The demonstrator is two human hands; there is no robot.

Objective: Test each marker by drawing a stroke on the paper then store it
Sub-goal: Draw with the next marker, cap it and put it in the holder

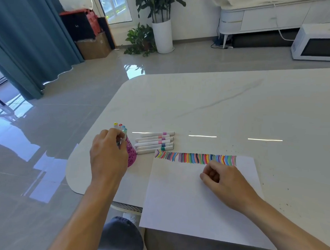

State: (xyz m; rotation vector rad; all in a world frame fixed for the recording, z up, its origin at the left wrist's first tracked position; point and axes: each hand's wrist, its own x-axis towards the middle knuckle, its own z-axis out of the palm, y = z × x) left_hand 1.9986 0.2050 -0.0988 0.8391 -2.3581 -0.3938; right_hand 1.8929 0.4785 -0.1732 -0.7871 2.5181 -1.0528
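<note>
A white sheet of paper (186,196) lies on the table with a row of coloured strokes (194,158) along its far edge. Left of it stands a pink pen holder (131,154) with several markers (120,126) upright in it. My left hand (108,152) is over the holder, its fingers pinching a marker (123,139) at the holder's mouth. Several white markers (155,142) lie side by side on the table between holder and paper. My right hand (224,180) rests on the paper just below the strokes, fingers curled, holding nothing.
The white marble table (235,108) has a rounded left corner close to the holder. Small dark specks dot the table right of the paper. A potted plant (162,22), a microwave (316,42) and a cabinet stand on the floor beyond.
</note>
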